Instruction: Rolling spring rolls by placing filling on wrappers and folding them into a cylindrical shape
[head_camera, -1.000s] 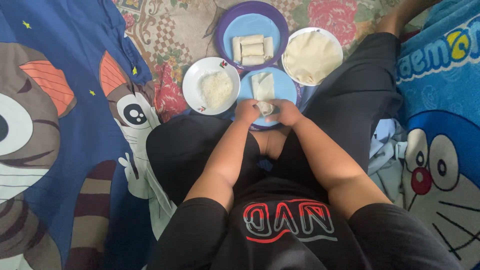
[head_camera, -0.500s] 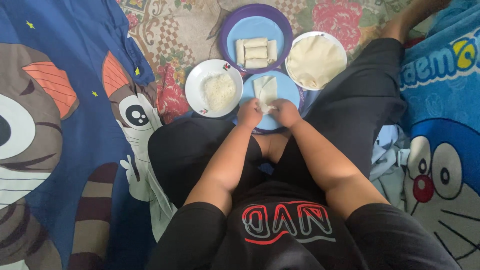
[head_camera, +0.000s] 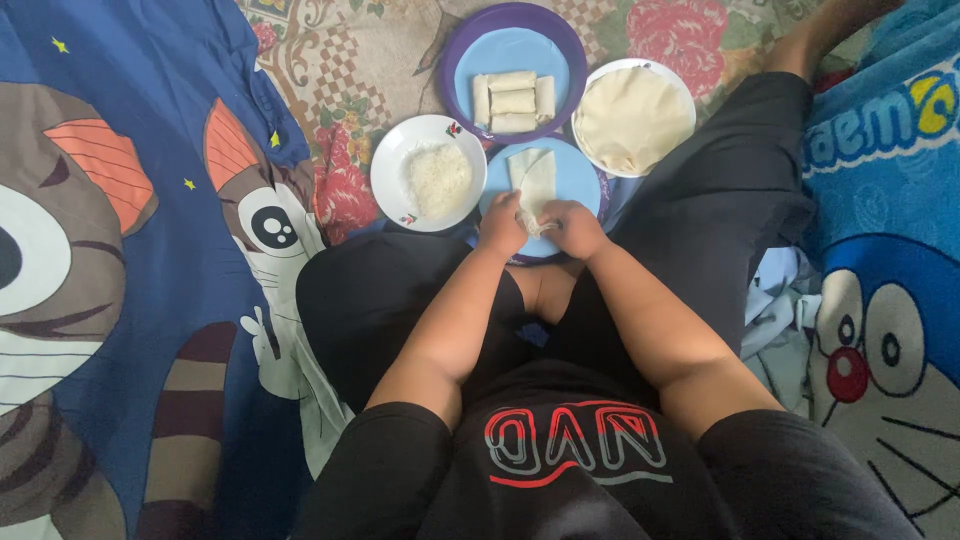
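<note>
Left hand (head_camera: 503, 226) and right hand (head_camera: 572, 229): side by side, fingers pinched on the near end of a pale wrapper (head_camera: 533, 180). Wrapper lies on a blue plate (head_camera: 574, 178), folded lengthwise. At 10 o'clock: white bowl (head_camera: 392, 175) of white filling. At 12 o'clock: purple plate (head_camera: 512, 45) with finished rolls (head_camera: 513, 100). At 2 o'clock: white plate (head_camera: 682, 100) stacked with flat wrappers.

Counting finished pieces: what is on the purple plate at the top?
The purple plate holds four pale rolled wrappers on its blue centre. What is inside them cannot be seen.
</note>
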